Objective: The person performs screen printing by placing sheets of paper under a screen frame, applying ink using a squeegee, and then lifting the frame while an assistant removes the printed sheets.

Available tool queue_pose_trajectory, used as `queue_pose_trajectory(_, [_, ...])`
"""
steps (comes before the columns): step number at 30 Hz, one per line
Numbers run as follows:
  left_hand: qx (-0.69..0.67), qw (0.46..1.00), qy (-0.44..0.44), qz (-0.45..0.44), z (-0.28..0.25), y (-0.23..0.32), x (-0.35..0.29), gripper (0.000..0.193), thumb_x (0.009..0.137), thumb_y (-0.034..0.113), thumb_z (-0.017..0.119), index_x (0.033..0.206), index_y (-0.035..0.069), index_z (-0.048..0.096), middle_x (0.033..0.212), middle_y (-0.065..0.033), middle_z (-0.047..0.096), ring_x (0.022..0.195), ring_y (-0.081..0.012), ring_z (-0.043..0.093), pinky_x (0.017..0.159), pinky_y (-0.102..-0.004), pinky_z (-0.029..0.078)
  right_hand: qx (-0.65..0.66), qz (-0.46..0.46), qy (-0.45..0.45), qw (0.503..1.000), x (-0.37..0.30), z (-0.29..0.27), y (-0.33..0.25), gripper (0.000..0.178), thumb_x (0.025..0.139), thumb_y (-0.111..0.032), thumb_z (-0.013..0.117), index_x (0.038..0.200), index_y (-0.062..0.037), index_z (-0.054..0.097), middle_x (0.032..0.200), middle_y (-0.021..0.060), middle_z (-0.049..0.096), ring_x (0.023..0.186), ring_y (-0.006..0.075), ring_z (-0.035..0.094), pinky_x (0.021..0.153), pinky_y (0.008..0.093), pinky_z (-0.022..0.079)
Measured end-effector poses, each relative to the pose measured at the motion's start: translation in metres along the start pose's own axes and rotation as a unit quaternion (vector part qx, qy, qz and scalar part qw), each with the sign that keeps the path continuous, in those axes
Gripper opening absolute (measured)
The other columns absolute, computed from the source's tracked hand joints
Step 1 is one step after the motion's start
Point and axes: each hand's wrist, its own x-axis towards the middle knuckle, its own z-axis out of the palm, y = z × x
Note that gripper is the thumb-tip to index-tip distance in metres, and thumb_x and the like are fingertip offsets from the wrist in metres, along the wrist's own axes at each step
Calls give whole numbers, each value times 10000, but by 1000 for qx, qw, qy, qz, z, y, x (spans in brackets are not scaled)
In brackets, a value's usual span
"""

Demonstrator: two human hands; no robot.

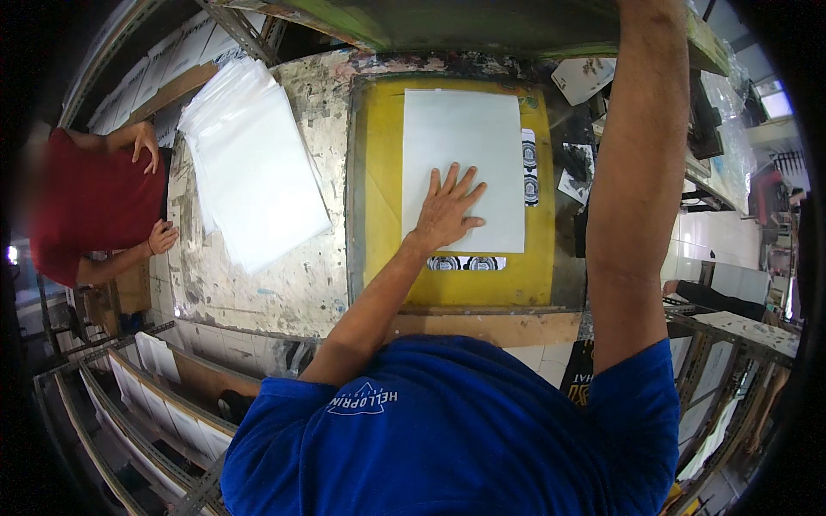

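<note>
My left hand point(449, 208) lies flat, fingers spread, on a white plastic bag point(465, 129). The bag rests on a yellow board point(379, 198) set into the worktable. Strips with black round prints point(530, 168) stick out past the bag's right and lower edges. My right arm stretches forward along the right side; its hand is beyond the upper edge of the view. At that end, a large green-stained frame point(482, 34) hangs raised over the far side of the table. To the left lies a fanned stack of similar white bags point(258, 172).
A co-worker in a dark red shirt point(95, 202) stands at the left, one hand near the table edge. Racks with white panels point(172, 396) fill the lower left. On the right are ink-smeared scraps point(578, 172) and another metal rack point(740, 331).
</note>
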Motion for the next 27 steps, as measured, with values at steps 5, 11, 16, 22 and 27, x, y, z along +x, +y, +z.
queue_pose_trajectory(5, [-5, 1000, 0, 5, 0, 5, -5, 760, 899, 565, 633, 1539, 204, 440, 1664, -107, 256, 1548, -382, 143, 1239, -620, 80, 15, 72, -55, 996, 10, -4, -7, 348, 873, -333, 713, 1033, -37, 799, 926, 151, 777, 790, 232, 707, 805, 370, 554])
queue_pose_trajectory(11, [14, 1000, 8, 15, 3, 4, -9, 755, 923, 580, 588, 1554, 204, 412, 1658, -107, 271, 1543, -385, 160, 1234, -629, 81, 20, 40, -29, 999, 7, 1, 4, 349, 864, -329, 720, 1041, -38, 798, 927, 155, 778, 782, 237, 709, 809, 376, 555])
queue_pose_trajectory(16, [3, 1000, 19, 19, 4, 5, -9, 742, 927, 566, 594, 1548, 197, 423, 1647, -91, 300, 1545, -364, 164, 1241, -614, 51, 26, 37, -25, 999, 5, 2, 5, 351, 861, -333, 728, 1030, -34, 800, 917, 157, 778, 774, 235, 708, 803, 376, 554])
queue_pose_trajectory(22, [-33, 999, 11, 17, 1, 1, -11, 738, 961, 593, 528, 1571, 207, 379, 1666, -91, 264, 1552, -378, 132, 1234, -635, 23, 18, 31, -39, 999, 6, 0, -1, 337, 875, -326, 718, 1015, -31, 802, 915, 155, 779, 735, 230, 694, 742, 374, 546])
queue_pose_trajectory(27, [-196, 944, 266, 2, -69, 14, -24, 810, 882, 370, 737, 1563, 112, 383, 1496, -141, 494, 1406, -351, 412, 1184, -523, 268, 2, 51, -89, 995, -13, -8, -12, 314, 877, -280, 708, 1025, -16, 793, 824, 111, 768, 651, 150, 663, 630, 318, 521])
